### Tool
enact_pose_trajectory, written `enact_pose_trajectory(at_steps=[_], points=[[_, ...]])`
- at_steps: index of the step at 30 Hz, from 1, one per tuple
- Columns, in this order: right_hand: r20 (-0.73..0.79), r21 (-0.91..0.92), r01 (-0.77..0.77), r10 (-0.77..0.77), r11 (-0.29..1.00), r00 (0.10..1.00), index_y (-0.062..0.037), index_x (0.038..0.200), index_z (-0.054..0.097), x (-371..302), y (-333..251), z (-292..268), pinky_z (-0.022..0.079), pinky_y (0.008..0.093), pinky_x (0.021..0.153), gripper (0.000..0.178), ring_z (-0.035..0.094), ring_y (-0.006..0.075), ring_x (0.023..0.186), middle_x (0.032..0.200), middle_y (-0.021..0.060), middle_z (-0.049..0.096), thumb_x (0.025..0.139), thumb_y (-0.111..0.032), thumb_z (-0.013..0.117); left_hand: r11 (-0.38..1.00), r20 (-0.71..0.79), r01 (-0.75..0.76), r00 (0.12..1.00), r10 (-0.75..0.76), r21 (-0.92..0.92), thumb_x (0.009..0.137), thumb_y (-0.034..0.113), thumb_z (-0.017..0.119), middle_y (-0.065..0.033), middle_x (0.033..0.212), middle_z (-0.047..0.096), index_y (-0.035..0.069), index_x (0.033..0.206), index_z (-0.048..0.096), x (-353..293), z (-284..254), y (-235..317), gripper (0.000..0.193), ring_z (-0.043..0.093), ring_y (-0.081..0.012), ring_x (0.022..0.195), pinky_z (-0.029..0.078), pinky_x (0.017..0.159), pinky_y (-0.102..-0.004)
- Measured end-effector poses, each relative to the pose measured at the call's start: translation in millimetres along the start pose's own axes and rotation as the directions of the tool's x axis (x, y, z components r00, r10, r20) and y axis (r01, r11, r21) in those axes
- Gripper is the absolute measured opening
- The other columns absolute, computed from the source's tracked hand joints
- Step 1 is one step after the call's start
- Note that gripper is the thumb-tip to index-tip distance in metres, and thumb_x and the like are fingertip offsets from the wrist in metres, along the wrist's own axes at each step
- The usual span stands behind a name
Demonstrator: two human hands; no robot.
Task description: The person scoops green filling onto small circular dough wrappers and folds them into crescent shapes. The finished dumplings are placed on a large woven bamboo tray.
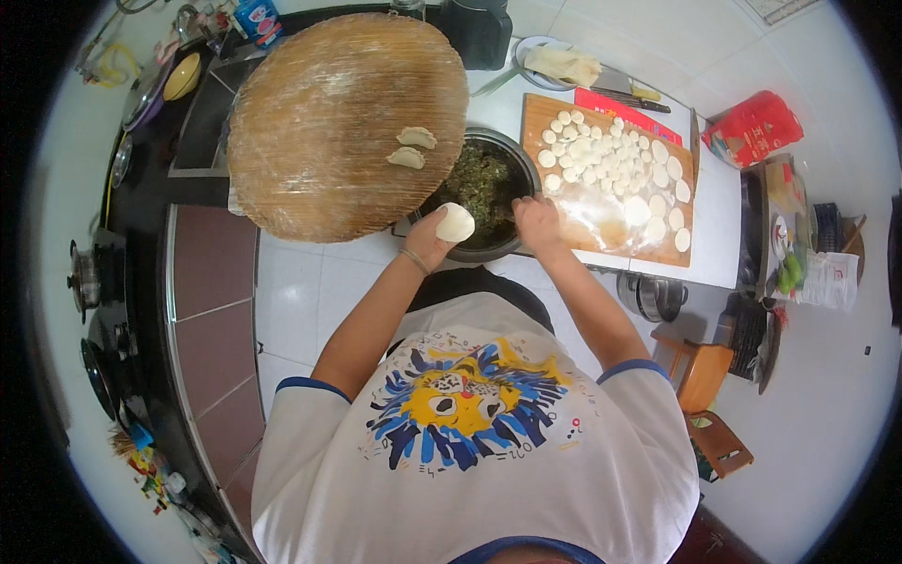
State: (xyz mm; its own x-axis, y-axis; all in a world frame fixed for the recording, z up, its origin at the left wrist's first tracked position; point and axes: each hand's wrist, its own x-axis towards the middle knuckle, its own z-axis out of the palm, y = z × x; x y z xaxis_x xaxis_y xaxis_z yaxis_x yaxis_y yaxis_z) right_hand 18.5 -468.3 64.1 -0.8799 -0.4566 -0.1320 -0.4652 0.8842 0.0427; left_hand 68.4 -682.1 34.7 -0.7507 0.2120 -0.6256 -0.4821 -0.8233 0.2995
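Note:
My left hand (430, 235) holds a round white dough wrapper (456, 223) flat on its fingers, just over the near rim of a dark metal bowl (512, 150) of chopped green filling (479, 183). My right hand (536, 221) is closed at the bowl's near right rim; whatever it grips is hidden. Two folded dumplings (412, 148) lie on the right side of a large round woven tray (338, 122). Several flat round wrappers (611, 160) cover a floured wooden board (648, 244) to the right of the bowl.
A plate with dough and a knife (564, 66) sits behind the board, a red bag (756, 127) to its right. A dark counter with a sink (202, 122) and a stove (89, 282) runs along the left. Wooden stools (709, 395) stand on the white floor at right.

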Motion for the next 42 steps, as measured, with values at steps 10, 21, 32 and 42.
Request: enact_pose_trajectory(at_steps=[10,21,32,42], points=[[0.008,-0.094,0.071,-0.071,0.993,0.997,-0.0048,0.077,0.063,23,3,8,0.05,0.0362,0.067,0.02,0.062,0.0244,0.076,0.08,0.0123,0.063,0.081,-0.013,0.045,0.99,0.054,0.097,0.993,-0.103,0.1,0.093,0.019,0.046,-0.0171,0.122,0.052,-0.003,0.124,0.042,13,-20,13,0.038,0.052,-0.0277,0.111,0.042,0.097,-0.0406],[0.246,0.033,0.249,-0.249,0.968,0.937,-0.0035,0.076,0.064,24,4,-16,0.053,0.0379,0.066,0.012,0.065,0.0293,0.075,0.081,0.015,0.065,0.076,-0.01,0.053,0.992,0.134,0.014,0.99,-0.031,0.122,0.092,0.016,0.047,-0.0135,0.112,0.057,0.0,0.115,0.05,16,-31,3,0.028,0.058,-0.0264,0.102,0.048,0.088,-0.0395],[0.311,0.585,-0.006,-0.217,0.811,0.925,0.0,0.075,0.066,41,41,-4,0.049,0.0346,0.06,0.017,0.062,0.0261,0.065,0.067,0.0148,0.063,0.062,-0.011,0.063,0.988,0.056,-0.045,0.998,0.037,0.146,0.093,0.022,0.046,-0.0147,0.121,0.052,0.0,0.123,0.043,11,-25,-1,0.037,0.053,-0.0267,0.111,0.043,0.095,-0.0407],[0.23,0.941,-0.227,0.02,0.252,0.973,0.0035,0.082,0.06,10,60,-43,0.043,0.0254,0.053,0.008,0.054,0.0104,0.056,0.066,0.0052,0.06,0.075,-0.001,0.059,0.998,0.149,0.054,0.988,-0.05,-0.021,0.096,0.031,0.034,-0.0184,0.127,0.047,-0.003,0.127,0.037,3,8,0,0.046,0.046,-0.0304,0.117,0.036,0.1,-0.0451]])
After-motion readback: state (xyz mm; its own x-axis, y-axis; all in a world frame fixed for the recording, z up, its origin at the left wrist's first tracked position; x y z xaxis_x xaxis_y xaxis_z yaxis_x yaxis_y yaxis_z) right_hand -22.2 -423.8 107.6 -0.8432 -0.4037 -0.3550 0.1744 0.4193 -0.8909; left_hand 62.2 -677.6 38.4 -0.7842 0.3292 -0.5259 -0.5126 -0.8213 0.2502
